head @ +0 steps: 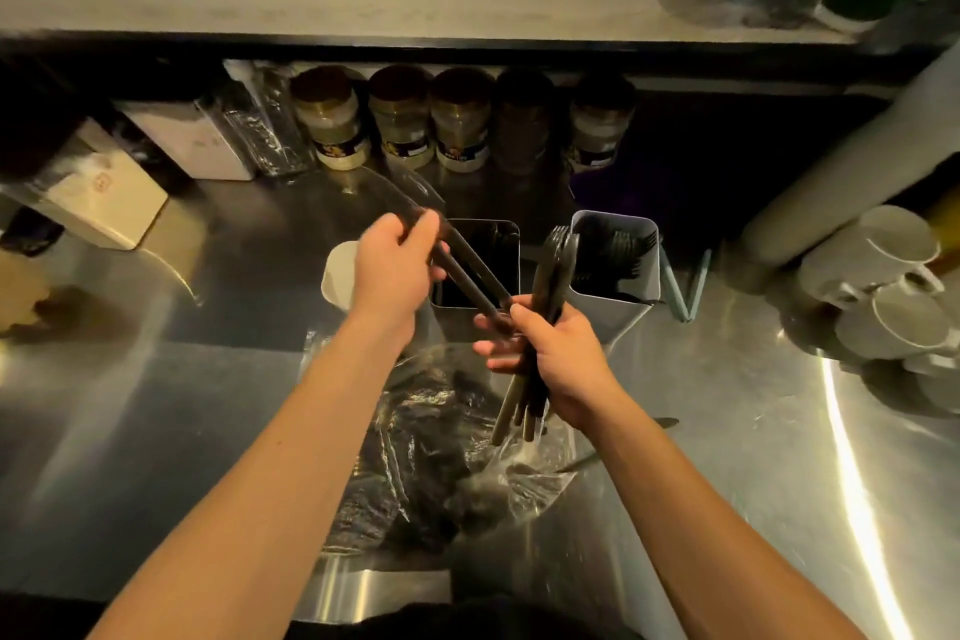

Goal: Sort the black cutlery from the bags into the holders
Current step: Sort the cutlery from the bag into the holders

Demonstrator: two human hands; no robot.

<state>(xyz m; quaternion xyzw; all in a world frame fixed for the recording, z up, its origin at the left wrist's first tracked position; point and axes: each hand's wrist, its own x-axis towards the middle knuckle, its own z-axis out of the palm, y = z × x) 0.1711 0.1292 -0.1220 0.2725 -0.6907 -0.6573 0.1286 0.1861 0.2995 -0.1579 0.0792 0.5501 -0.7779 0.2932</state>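
Black plastic cutlery (553,286): my right hand (563,353) grips a fork bundle, tines up, beside the grey square fork holder (615,270). My left hand (395,265) pinches long pieces (467,270) over the middle steel holder (480,265), sorting by type. Clear bag (441,457) lies on the steel table (156,405).

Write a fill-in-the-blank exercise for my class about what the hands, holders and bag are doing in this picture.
1. The right hand grips a bundle of black ____.
2. The left hand holds a wrapped piece over the ____ holder.
3. The right holder already contains ____.
4. The plastic bag lies on the counter ____ the two arms.

Missing words: forks; middle; forks; between
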